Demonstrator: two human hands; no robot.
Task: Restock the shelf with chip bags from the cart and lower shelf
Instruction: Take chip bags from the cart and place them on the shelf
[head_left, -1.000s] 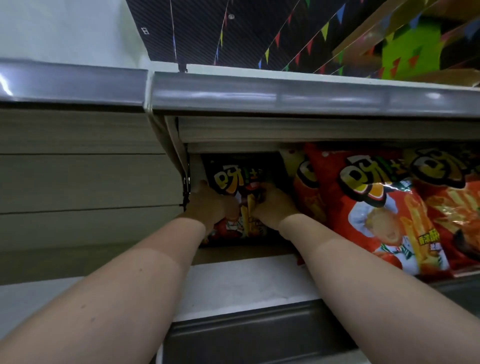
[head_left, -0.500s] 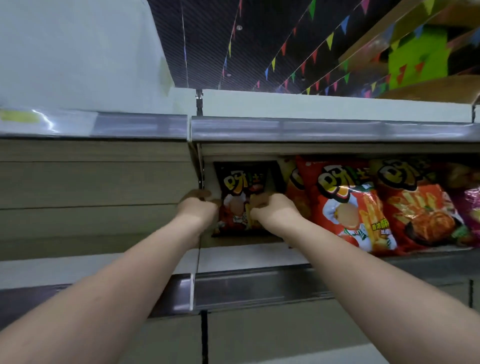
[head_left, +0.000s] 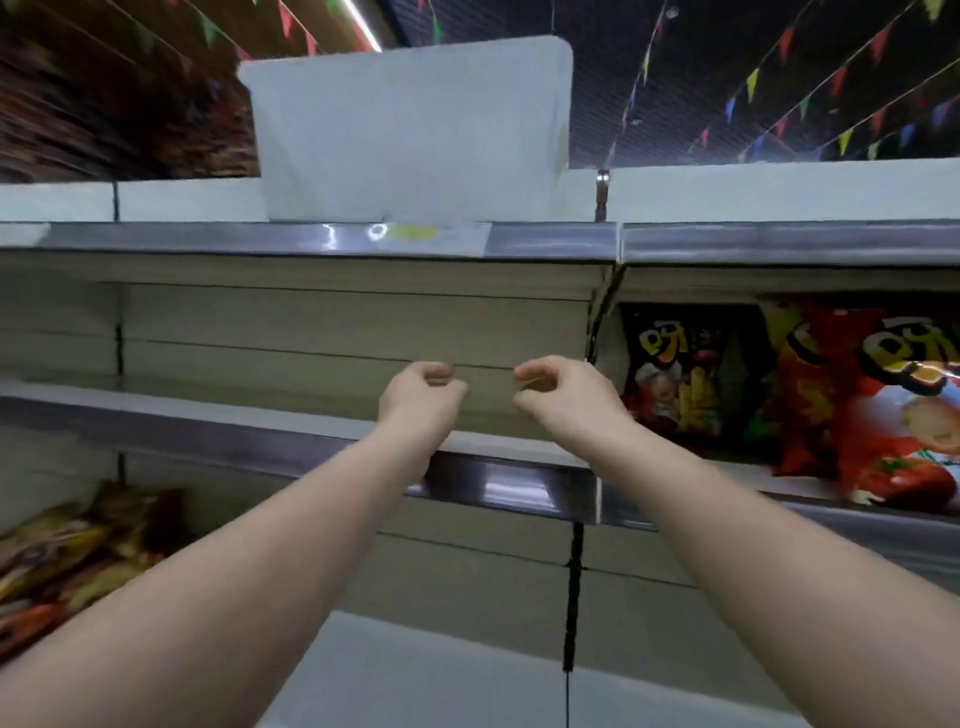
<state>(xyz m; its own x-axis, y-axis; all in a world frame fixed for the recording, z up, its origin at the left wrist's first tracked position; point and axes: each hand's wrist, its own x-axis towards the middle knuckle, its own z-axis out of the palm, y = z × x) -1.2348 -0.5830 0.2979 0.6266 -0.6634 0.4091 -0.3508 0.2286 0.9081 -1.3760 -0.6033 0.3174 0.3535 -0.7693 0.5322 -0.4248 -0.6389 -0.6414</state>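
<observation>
A black chip bag (head_left: 675, 374) stands upright at the left end of the right-hand shelf bay, with red chip bags (head_left: 883, 410) beside it on its right. My left hand (head_left: 423, 397) and my right hand (head_left: 566, 397) hover side by side in front of the bare shelf (head_left: 249, 418) of the left bay, to the left of the black bag. Their fingers are loosely curled and hold nothing. Neither hand touches a bag or the shelf.
Several chip bags (head_left: 72, 551) lie heaped on the lower shelf at the far left. A white sign board (head_left: 410, 130) stands on the top shelf. A metal upright (head_left: 597, 332) divides the two bays. Bunting hangs from the dark ceiling.
Both hands have let go of the black chip bag and drawn back to the left of it. The view has swung left onto the bare bay.
</observation>
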